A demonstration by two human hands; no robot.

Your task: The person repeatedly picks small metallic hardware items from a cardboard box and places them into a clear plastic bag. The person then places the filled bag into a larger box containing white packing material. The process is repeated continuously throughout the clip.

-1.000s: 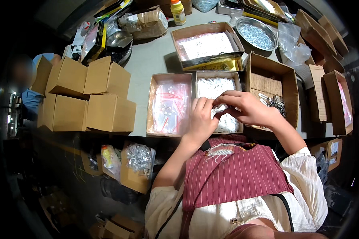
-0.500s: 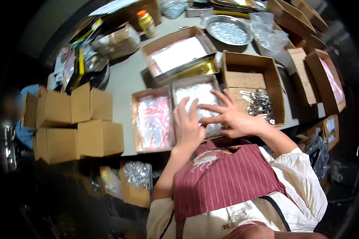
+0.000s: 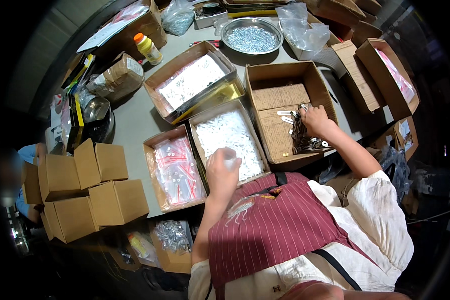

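Note:
My left hand is curled over the near left side of a box filled with small white tube-like pieces. Its fingers are closed, and something pale shows at the fingertips, too blurred to name. My right hand reaches into a larger cardboard box, its fingers bent down into a pile of shiny metal pieces. What those fingertips pinch is hidden. Left of the white pieces stands a box of small clear zip bags with red strips and little round parts.
Behind sit a box with a white sheet, a metal bowl of small silvery parts and a yellow bottle. Open cardboard boxes crowd the left edge. Another person's blue sleeve shows at far left. More boxes stand at right.
My hands were together over the box of white pieces. My right hand has moved right into the metal pieces; my left stays over the white ones, now curled. The whole view has shifted and turned.

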